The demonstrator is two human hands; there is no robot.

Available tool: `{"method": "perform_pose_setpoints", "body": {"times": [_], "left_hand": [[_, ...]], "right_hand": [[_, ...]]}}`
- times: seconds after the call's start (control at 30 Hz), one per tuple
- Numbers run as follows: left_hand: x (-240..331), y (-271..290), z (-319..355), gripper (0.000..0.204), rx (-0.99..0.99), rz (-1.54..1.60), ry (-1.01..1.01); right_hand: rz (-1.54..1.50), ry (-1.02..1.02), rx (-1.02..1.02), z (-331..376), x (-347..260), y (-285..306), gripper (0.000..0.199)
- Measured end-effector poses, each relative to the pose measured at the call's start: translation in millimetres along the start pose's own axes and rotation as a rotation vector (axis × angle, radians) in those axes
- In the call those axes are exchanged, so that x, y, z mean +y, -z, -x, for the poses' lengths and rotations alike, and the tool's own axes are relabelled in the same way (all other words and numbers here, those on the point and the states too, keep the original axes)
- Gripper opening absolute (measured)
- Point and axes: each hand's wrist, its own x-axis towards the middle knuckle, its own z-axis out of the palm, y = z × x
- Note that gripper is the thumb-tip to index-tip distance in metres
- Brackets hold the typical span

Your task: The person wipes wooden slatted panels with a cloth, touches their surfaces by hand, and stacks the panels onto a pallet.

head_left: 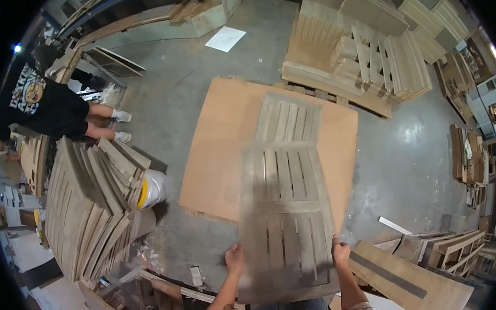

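Both of my hands grip a grey-brown slatted wooden panel [284, 207], held in front of me with its long side pointing away. My left hand [235, 259] is closed on its left edge near the close end. Opposite it, my right hand [341, 251] is closed round the right edge. Narrow gaps run between the panel's slats in two sections. Past its far end, a second slatted panel [289, 118] lies on a large tan board [213, 146]. The held panel covers part of that board, and some of its surface is blurred.
Several slatted panels [83, 205] lean in a stack at left, beside a white bucket [155, 189]. A pallet of stacked wooden parts [361, 57] stands far right. A person in dark clothes [57, 104] is at far left. Wooden boards [409, 276] lie near right.
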Motion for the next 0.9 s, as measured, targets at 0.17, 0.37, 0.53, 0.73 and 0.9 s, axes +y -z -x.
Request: {"method": "perform_pose_setpoints", "body": {"times": [0.17,0.37,0.53,0.73,0.9], "left_hand": [[-5.0,-58.6,-102.0,0.054,-0.145,-0.172,0.095],[67.9,-143.5,-222.3,0.069,-0.220,-0.081,0.186],[89.8,-173.4,-279.5,0.074,-0.261,0.035,0.061],[-85.1,-119.9,-225.8,0.053,-0.552,-0.266,-0.002],[-214.4,-19.1,25.7,0.029,-0.750,-0.825,-0.520]], "right_hand": [[-0.070,-0.066,-0.028,-83.1,8.4,-87.3,0.068],[-0.360,-0.006,0.052,-213.0,-14.1,-185.9,0.068],[-0.279,0.052,0.056,-279.1,-33.4,-237.6,0.064],[0.496,0.118,-0.340,-240.8,-58.9,-271.6,0.053],[0.434,0.363,-0.336,-169.3,86.3,-270.6,0.053]]}}
